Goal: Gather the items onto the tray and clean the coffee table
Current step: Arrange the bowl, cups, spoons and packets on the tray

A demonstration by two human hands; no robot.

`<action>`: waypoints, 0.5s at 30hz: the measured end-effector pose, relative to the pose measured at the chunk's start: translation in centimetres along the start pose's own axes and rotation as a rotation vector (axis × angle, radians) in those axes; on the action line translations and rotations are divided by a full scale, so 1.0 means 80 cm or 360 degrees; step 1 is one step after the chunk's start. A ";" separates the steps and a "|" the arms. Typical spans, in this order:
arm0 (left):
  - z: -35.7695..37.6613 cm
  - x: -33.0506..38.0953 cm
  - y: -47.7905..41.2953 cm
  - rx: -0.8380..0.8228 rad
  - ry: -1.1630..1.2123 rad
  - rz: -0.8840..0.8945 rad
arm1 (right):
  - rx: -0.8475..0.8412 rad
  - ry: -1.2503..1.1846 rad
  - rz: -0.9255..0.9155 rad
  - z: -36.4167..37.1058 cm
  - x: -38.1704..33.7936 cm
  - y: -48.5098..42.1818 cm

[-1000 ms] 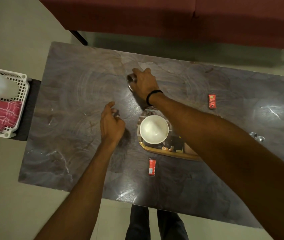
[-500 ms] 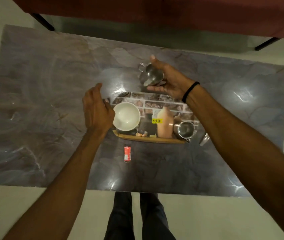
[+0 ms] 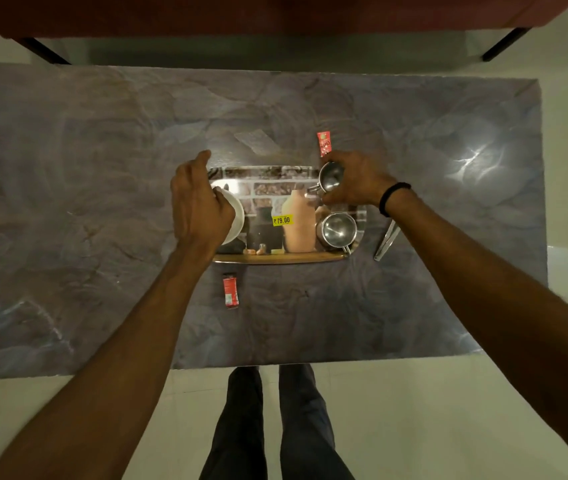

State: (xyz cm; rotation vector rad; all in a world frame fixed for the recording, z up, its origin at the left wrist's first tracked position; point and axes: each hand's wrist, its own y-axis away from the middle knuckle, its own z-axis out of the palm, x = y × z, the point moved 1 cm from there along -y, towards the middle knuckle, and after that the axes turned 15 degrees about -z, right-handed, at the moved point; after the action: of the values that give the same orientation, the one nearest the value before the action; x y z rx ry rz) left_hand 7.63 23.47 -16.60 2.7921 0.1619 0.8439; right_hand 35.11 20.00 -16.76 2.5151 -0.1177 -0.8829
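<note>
A printed tray (image 3: 275,259) lies in the middle of the grey marble coffee table (image 3: 102,168). My right hand (image 3: 358,180) holds a small steel cup (image 3: 330,177) over the tray's far right corner. A second steel cup (image 3: 337,230) stands on the tray's right side. My left hand (image 3: 199,202) hovers over the white bowl (image 3: 236,216) at the tray's left end and hides most of it; contact is unclear. One red sachet (image 3: 324,143) lies beyond the tray, another red sachet (image 3: 230,295) in front of it. A steel utensil (image 3: 386,240) lies right of the tray.
A dark red sofa (image 3: 275,15) on black legs runs along the table's far side. My legs (image 3: 275,427) stand at the near edge on a pale tiled floor. A bright light reflection (image 3: 473,161) shines on the table's right part.
My right hand carried the steel cup from the far table surface to the tray's right corner. My left hand moved from the table over the bowl. The view shifted right.
</note>
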 end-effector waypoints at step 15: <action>0.010 0.008 0.024 -0.0001 0.0016 0.0011 | 0.0195 0.0136 0.0112 0.044 0.023 0.007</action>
State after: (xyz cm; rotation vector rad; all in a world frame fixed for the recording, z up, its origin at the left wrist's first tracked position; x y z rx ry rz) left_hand 8.71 21.54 -16.46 2.7899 0.1533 0.8595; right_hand 34.48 17.68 -19.95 2.6403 -0.2381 -0.7604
